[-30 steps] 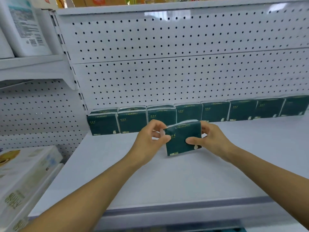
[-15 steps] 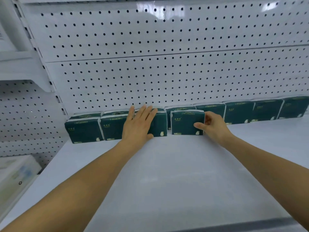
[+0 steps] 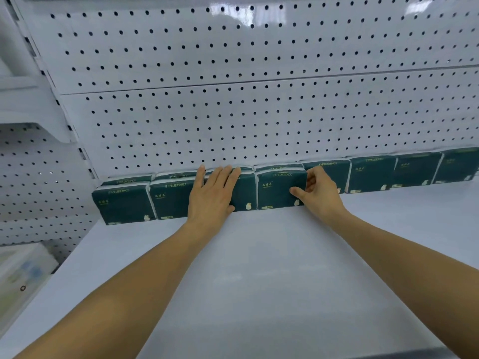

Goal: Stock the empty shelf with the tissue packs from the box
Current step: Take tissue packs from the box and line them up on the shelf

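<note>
A white pegboard back panel (image 3: 259, 120) rises behind a white shelf (image 3: 259, 281). A row of dark green tissue packs (image 3: 373, 173) stands along the back of the shelf against the panel, with a second row begun in front at the left end. The left hand (image 3: 211, 196) lies flat, fingers straight and close together, against the third front pack (image 3: 245, 191). The right hand (image 3: 317, 194) pinches the right edge of the fourth front pack (image 3: 281, 190), thumb on its face, fingers curled behind.
</note>
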